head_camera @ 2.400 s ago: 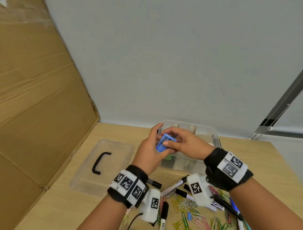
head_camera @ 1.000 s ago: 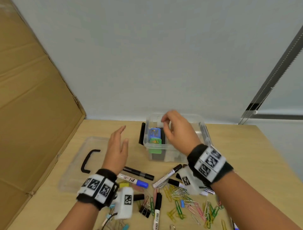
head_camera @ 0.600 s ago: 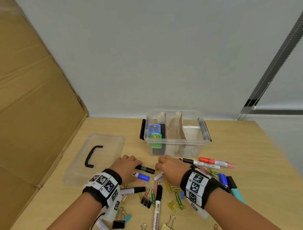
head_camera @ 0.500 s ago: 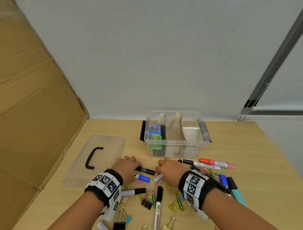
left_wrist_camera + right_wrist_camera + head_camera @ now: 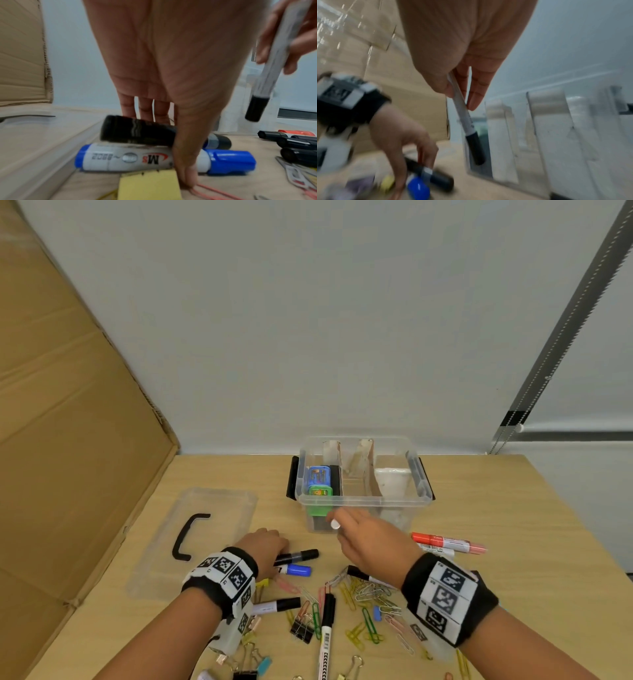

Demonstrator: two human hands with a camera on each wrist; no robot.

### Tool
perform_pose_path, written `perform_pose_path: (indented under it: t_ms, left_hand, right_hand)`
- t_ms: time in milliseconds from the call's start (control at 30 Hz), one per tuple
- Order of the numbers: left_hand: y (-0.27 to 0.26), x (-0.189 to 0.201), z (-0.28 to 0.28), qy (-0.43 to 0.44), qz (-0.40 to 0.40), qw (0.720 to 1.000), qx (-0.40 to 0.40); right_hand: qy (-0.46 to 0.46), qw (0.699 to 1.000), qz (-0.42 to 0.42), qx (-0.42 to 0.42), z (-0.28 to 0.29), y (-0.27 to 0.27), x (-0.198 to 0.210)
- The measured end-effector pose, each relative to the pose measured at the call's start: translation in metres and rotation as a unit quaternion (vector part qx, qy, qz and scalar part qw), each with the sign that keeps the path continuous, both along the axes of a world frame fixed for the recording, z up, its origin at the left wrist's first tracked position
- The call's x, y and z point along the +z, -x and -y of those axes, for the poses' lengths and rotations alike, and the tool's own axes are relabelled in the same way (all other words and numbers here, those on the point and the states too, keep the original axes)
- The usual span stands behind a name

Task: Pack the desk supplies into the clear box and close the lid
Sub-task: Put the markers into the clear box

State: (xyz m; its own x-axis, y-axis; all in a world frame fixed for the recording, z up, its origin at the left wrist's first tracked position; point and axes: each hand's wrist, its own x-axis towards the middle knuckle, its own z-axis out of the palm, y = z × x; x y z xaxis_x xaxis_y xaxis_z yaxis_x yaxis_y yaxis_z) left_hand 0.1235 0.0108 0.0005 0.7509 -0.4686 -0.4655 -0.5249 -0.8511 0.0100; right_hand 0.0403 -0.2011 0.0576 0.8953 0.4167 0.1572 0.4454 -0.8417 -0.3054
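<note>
The clear box [image 5: 363, 501] stands open at the back of the desk, with a blue and a green item [image 5: 319, 484] in its left compartment. My right hand [image 5: 346, 529] hovers in front of the box. It pinches a white marker with a black cap [image 5: 465, 119], cap pointing down. My left hand [image 5: 274, 549] is low on the desk, and its fingers curl round a black marker [image 5: 298, 556] that lies beside a blue-capped marker [image 5: 294, 570]. In the left wrist view, the fingers [image 5: 145, 108] sit behind the black marker [image 5: 137, 132] and the thumb reaches the desk.
The clear lid [image 5: 195, 535] with a black handle lies flat at the left, next to a cardboard sheet [image 5: 68, 440]. Red markers [image 5: 445, 542] lie right of my right hand. Several paper clips [image 5: 370, 594], binder clips [image 5: 301, 631] and more markers [image 5: 325, 631] litter the near desk.
Half a second ago, both hands lay low among the markers. My right hand has since risen toward the box with the white marker. My left hand has stayed on the black marker.
</note>
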Motion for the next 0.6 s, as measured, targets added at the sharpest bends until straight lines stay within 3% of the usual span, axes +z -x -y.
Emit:
perform_pose_path:
  t_ms: [133,200,267,400,500,600]
  left_hand:
    - [0.003,0.004,-0.005,0.056,-0.011,0.998,0.029]
    - [0.008,0.006,-0.009,0.097,-0.004,0.994,0.047]
    - [0.015,0.009,-0.013,0.157,0.011,0.985,0.071]
    - [0.031,0.014,-0.021,0.283,0.034,0.952,0.114]
    - [0.039,0.017,-0.023,0.330,0.046,0.935,0.121]
    - [0.044,0.022,-0.024,0.362,0.061,0.921,0.129]
  right_hand:
    - [-0.178,0.983,0.006,-0.047,0.012,0.005,0.035]
    - [-0.305,0.948,0.046,-0.079,0.019,0.003,0.045]
    - [-0.355,0.919,0.116,-0.123,0.024,0.000,0.050]
    - [-0.239,0.935,0.147,-0.217,0.030,-0.029,0.034]
    - [-0.129,0.955,0.091,-0.251,0.025,-0.061,0.017]
    - [-0.115,0.956,0.024,-0.270,0.016,-0.085,0.008]
